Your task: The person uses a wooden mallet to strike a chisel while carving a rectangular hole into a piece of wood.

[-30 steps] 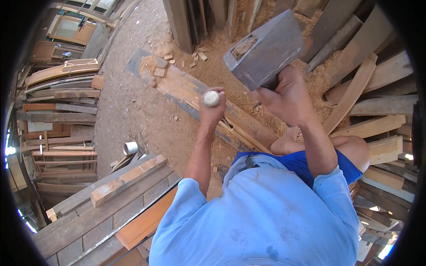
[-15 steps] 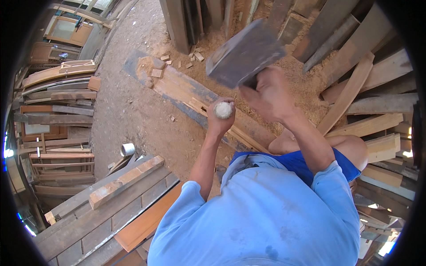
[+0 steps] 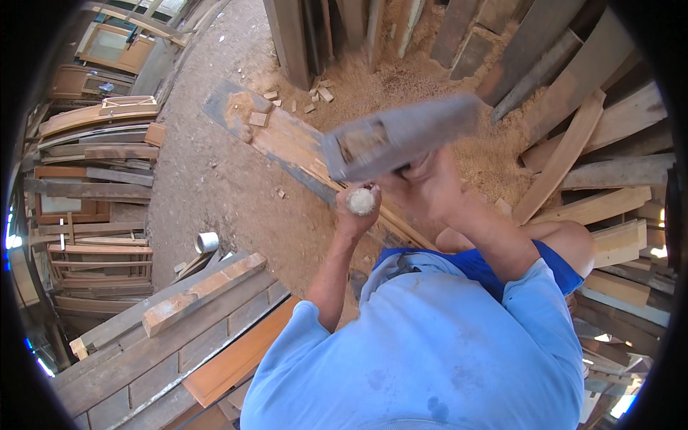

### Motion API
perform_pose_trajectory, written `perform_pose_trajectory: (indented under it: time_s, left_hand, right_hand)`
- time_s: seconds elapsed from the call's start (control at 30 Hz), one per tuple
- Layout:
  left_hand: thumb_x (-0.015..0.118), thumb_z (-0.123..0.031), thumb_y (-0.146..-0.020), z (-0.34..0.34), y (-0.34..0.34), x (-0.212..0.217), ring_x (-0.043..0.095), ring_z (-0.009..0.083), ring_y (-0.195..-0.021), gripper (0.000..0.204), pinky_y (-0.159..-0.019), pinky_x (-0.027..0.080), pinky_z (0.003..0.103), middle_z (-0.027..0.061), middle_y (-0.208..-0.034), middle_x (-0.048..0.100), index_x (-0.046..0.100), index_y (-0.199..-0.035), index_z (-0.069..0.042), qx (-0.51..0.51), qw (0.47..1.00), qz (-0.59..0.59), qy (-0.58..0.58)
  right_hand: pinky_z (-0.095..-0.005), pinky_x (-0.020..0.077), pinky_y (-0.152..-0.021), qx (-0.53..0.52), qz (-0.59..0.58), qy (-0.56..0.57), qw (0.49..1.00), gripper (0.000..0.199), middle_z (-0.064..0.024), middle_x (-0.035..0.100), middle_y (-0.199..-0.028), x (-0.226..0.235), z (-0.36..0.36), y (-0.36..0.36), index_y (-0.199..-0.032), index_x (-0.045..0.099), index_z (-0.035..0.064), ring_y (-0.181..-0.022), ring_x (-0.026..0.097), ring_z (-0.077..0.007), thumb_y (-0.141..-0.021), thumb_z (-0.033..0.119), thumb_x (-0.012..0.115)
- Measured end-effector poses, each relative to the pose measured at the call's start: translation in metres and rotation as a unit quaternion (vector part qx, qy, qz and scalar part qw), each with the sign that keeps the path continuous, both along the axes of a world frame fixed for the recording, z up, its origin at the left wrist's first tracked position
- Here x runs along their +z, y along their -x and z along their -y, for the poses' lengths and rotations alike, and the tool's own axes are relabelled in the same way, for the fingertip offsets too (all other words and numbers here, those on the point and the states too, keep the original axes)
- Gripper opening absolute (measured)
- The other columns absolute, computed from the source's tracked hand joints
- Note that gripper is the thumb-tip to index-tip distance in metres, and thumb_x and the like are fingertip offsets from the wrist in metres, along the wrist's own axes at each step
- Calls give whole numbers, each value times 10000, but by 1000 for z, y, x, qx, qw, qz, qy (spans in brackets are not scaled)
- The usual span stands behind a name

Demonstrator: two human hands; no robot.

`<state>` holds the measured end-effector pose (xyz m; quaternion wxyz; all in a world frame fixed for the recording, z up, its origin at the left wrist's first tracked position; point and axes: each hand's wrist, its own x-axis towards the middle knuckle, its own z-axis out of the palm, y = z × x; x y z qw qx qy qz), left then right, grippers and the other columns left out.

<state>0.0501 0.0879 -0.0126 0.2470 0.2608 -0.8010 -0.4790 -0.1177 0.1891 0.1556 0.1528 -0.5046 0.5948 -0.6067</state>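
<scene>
My left hand (image 3: 350, 223) is closed in a fist round an upright tool, probably a chisel. Only the pale, frayed round top of its handle (image 3: 360, 201) shows; the lower end is hidden. A big dark wooden mallet (image 3: 412, 136), smeared by motion, is gripped by my right hand (image 3: 434, 188). Its head hangs just beyond and above the tool's top, with a socket showing on one face. Below both hands a narrow pale wood piece (image 3: 403, 228) lies along a wide worn plank (image 3: 290, 143) on the ground.
Wood blocks (image 3: 259, 119) and chips lie on the plank's far end. Dark boards (image 3: 287, 43) stand ahead; more timber (image 3: 562, 158) leans at the right. A beam (image 3: 204, 290) rests on stacked boards at the near left, beside a white cup (image 3: 206, 242). Sawdust covers the ground ahead.
The mallet has swung down and nearer to the tool's top, and its head has turned so that the socket shows. My left hand stays closed on the tool, slightly lower in view.
</scene>
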Motion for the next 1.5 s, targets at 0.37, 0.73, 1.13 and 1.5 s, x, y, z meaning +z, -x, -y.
perform_pose_trajectory:
  time_s: [0.37,0.73,1.13,1.5]
  left_hand:
    - [725,-89,-858,-1,-4,-5,671,242,-836,201,-749,528,328,124,-999,714,695,-1051,-42,-49,983,172,33]
    - [714,-77,-869,19,19,-16,661,190,-735,251,-658,531,317,73,-872,688,635,-1099,-14,-28,991,111,67]
    - [682,-87,-939,70,43,55,583,61,-652,168,-601,480,230,-6,-775,629,665,-1093,-22,91,992,-23,-86]
    - [712,-83,-870,35,28,11,626,128,-669,112,-624,504,291,48,-750,660,679,-945,-7,2,1000,24,5]
  right_hand:
    - [-467,557,-687,19,-195,-202,960,169,-177,704,-812,-60,-18,5,-803,717,47,-777,698,-378,-776,213,697]
    - [-379,537,-710,73,29,-322,943,284,-164,693,-810,-50,11,20,-967,688,-25,-742,678,-254,-778,174,759]
    - [-283,506,-751,15,254,-115,960,296,-46,680,-922,7,-9,38,-1102,664,-49,-829,599,-94,-831,64,703]
    - [-415,563,-701,-19,-58,-38,997,232,-188,721,-849,-14,4,35,-945,728,1,-778,705,-337,-739,109,730]
